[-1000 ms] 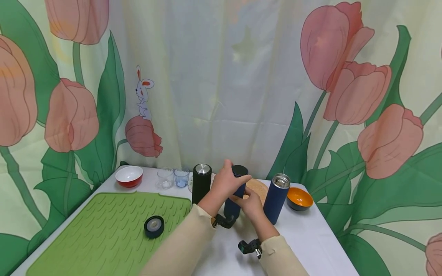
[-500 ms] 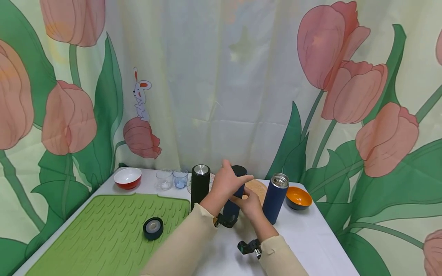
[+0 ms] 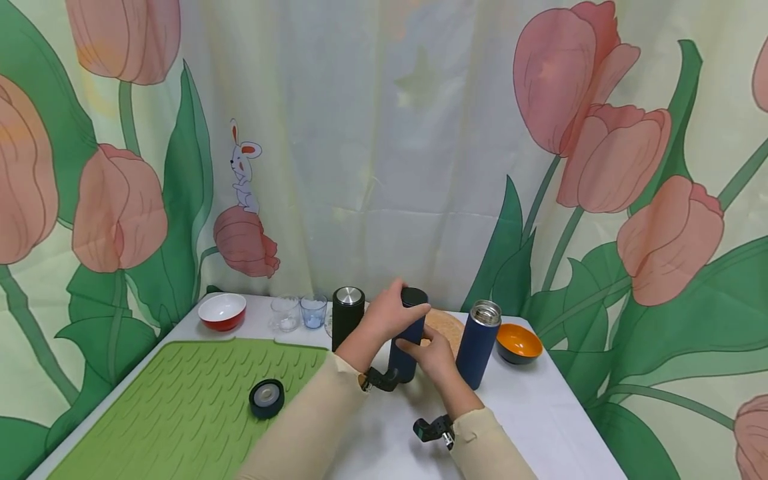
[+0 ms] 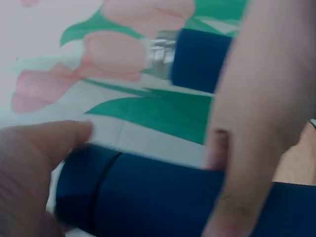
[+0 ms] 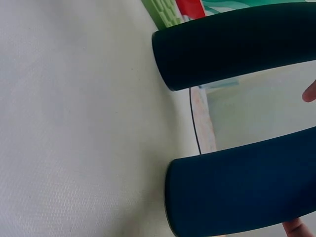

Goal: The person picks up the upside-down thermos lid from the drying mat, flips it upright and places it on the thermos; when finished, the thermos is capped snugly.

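Head view: gripping lid (image 3: 415,296) with left hand (image 3: 389,315), and probably stiff blue bottle (image 3: 403,362), best held mid-body, with right hand (image 3: 437,357) below.

Left hand (image 3: 388,317) higher than right hand (image 3: 436,357), both gripping.
The left forearm (image 3: 303,421) slants in from the lower left, thumb and fingers curved in a hold; the right forearm (image 3: 489,443) leans inward, its thumb extended leftward.

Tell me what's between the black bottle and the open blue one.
In the head view, the lidded bottle is between them, left hand on its lid, right hand lower down; a tan disc shows behind.
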### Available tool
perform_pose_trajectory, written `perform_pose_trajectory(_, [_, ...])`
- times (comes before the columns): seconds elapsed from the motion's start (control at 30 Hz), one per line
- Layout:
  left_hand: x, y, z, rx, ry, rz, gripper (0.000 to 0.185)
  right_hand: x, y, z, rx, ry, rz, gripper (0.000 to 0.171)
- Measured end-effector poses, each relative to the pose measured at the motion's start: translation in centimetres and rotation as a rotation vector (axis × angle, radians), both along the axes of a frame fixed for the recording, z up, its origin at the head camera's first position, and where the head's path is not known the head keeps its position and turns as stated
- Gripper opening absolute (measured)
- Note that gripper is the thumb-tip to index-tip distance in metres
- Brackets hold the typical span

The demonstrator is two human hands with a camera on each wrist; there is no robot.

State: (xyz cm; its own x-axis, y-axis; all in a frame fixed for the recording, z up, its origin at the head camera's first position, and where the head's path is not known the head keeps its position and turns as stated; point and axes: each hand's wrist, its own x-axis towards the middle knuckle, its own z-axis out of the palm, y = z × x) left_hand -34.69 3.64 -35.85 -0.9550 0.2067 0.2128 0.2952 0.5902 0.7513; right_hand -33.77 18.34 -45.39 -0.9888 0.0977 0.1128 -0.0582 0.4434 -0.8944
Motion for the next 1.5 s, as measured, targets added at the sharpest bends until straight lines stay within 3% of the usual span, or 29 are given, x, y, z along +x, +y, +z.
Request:
perform_pose_trajectory(0.13, [0.2,1.2,-0.8,-0.013,0.036,0.148,0.100,-0.1,-0.1,-0.2,-0.010,0.009,0.025,0.062])
perform_pose_trajectory(0.23, [0.2,1.3,-1.1,-0.043,0.078,0.176,0.085,-0.1,-0.1,-0.2,0.015,0.007,0.032,0.065])
perform_pose_trajectory(0.37, [-0.1,0.4,-0.9,-0.081,0.115,0.079,0.066,-0.2,0.0,0.0,0.060,0.002,0.002,0.072])
perform_pose_trajectory(0.47, [-0.4,-0.4,-0.6,-0.087,0.108,-0.013,0.062,-0.2,0.1,0.1,0.069,0.006,-0.011,0.073])
perform_pose_trajectory(0.57, [-0.4,-0.6,-0.4,-0.085,0.079,-0.034,0.066,-0.2,0.1,0.1,0.073,0.015,0.003,0.072])
perform_pose_trajectory(0.77, [0.2,1.0,-0.9,-0.048,0.053,0.134,0.092,0.0,0.1,-0.1,0.054,0.032,0.006,0.057])
perform_pose_trajectory(0.83, [0.4,1.7,-1.0,-0.040,0.068,0.185,0.094,0.1,0.1,-0.1,0.052,0.042,0.001,0.049])
perform_pose_trajectory(0.93, [0.5,2.1,-1.0,-0.056,0.102,0.209,0.085,0.0,0.2,0.0,0.059,0.040,-0.003,0.049])
perform_pose_trajectory(1.2, [-0.1,0.9,-0.1,-0.117,0.110,0.058,0.075,-0.3,0.6,0.4,0.058,0.015,-0.004,0.076])
perform_pose_trajectory(1.5, [-0.5,-0.8,0.1,-0.107,0.073,-0.072,0.074,-0.2,0.4,0.3,0.084,-0.011,-0.003,0.084])
